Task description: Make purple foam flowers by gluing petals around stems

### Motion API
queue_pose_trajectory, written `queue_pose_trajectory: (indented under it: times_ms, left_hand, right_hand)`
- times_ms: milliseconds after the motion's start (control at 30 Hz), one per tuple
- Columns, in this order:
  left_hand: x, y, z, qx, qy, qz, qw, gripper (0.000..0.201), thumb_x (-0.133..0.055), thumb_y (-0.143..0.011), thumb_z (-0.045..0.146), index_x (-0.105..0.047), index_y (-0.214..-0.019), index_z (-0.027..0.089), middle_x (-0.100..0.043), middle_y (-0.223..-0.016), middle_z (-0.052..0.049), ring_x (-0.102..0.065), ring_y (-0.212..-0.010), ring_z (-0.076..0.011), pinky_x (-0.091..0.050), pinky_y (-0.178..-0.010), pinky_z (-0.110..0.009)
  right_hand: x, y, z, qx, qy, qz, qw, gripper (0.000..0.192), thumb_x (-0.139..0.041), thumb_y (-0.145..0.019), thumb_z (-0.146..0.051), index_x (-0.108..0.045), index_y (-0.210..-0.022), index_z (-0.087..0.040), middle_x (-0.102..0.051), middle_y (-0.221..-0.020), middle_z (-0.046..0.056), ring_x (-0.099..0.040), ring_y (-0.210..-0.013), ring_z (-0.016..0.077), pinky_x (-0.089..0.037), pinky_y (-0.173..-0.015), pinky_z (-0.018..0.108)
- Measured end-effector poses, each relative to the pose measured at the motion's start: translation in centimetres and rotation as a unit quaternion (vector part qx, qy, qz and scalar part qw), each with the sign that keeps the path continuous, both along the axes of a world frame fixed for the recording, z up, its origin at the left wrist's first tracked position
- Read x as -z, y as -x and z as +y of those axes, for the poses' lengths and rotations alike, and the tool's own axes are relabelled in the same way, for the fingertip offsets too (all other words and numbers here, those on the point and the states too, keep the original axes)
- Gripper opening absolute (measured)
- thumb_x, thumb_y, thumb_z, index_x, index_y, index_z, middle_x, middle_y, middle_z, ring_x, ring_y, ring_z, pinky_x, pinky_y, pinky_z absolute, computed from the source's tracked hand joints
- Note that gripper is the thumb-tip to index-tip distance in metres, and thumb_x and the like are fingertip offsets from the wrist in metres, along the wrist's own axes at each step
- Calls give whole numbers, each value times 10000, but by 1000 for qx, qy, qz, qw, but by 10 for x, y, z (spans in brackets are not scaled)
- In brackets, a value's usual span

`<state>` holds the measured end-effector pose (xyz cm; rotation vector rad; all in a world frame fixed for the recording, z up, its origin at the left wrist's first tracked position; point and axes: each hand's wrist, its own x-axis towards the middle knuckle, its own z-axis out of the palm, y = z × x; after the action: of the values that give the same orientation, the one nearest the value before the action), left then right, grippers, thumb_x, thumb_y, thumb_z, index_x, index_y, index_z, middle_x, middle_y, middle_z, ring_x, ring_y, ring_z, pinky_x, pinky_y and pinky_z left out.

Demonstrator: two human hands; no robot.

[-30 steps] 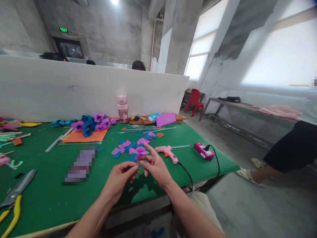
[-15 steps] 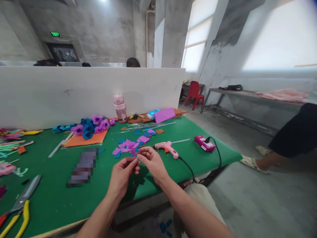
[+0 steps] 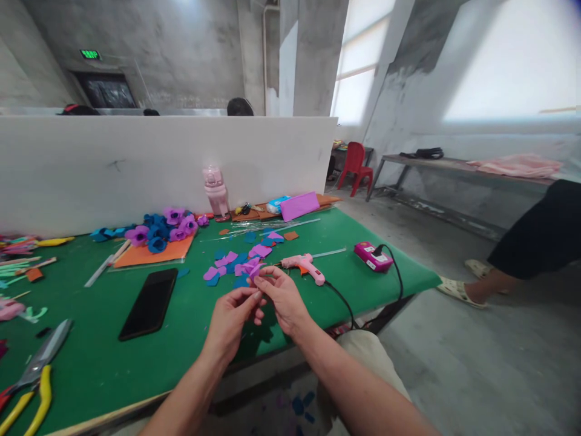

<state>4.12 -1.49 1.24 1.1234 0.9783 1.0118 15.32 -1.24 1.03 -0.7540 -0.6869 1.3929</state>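
Observation:
Both hands meet over the front of the green table. Purple sheet petals forming a small flower (image 3: 254, 270) stick up from between the fingertips. My right hand (image 3: 285, 301) pinches this flower with thumb and forefinger. My left hand (image 3: 230, 320) is closed in a pinch at its base, where the fingers partly hide the grip. Loose purple petals (image 3: 215, 272) and blue petals (image 3: 240, 282) lie just beyond the hands. To the right of them rests a pink glue gun (image 3: 302, 263), its cord running off the front edge.
A black phone (image 3: 149, 303) and yellow-handled shears (image 3: 40, 369) lie to the left. Finished purple and blue flowers (image 3: 158, 230) sit on orange sheets (image 3: 147, 255). A pink bottle (image 3: 216, 197) stands by the white partition (image 3: 149, 169). A magenta box (image 3: 373, 257) with a plug is at right.
The view has shifted slightly. The purple flower shows more clearly above my right fingers now. Both hands stay together, pinching, in nearly the same spot.

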Motion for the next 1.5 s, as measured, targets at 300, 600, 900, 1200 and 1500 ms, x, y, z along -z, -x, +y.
queue_pose_trajectory:
  times_ms: [300, 600, 900, 1200, 1500]
  left_hand:
    - [-5, 19, 14, -165, -217, 177, 946, 196, -710, -654, 345, -665, -755, 183, -670, -727, -13, -597, -661, -144, -454, -634, -230]
    - [-5, 21, 12, -173, -233, 202, 935, 168, -670, -689, 354, -666, -733, 192, -663, -702, -9, -579, -622, -141, -445, -611, -233]
    - [-8, 23, 11, -174, -238, 228, 928, 191, -631, -726, 377, -667, -730, 189, -654, -695, -9, -559, -606, -140, -423, -601, -236]
    - [-11, 31, 8, -199, -353, 262, 876, 168, -610, -768, 311, -615, -889, 195, -615, -818, -21, -574, -717, -152, -457, -686, -265]
    - [-20, 37, 5, -196, -598, 360, 688, 258, -663, -719, 156, -643, -963, 239, -547, -1149, -90, -508, -1052, -239, -438, -875, -396]
  right_hand:
    - [4, 6, -1, 26, 32, -20, 999, 343, -809, -532, -303, -569, -740, -174, -632, -615, -39, -601, -582, 102, -450, -623, 233]
    - [3, 10, -5, 4, 27, -32, 999, 334, -806, -537, -291, -560, -726, -167, -628, -591, -48, -579, -540, 77, -448, -612, 212]
    - [1, 10, -6, -2, 31, -52, 998, 349, -802, -535, -314, -550, -725, -164, -620, -589, -43, -574, -547, 87, -437, -611, 219]
    - [-1, -3, -4, 88, -49, -223, 970, 233, -708, -664, -344, -558, -752, -189, -609, -694, -12, -574, -630, 123, -446, -623, 246]
    - [-11, -8, -18, 189, -184, -519, 813, 73, -550, -791, -190, -591, -848, -208, -649, -836, 23, -589, -813, 173, -438, -757, 287]
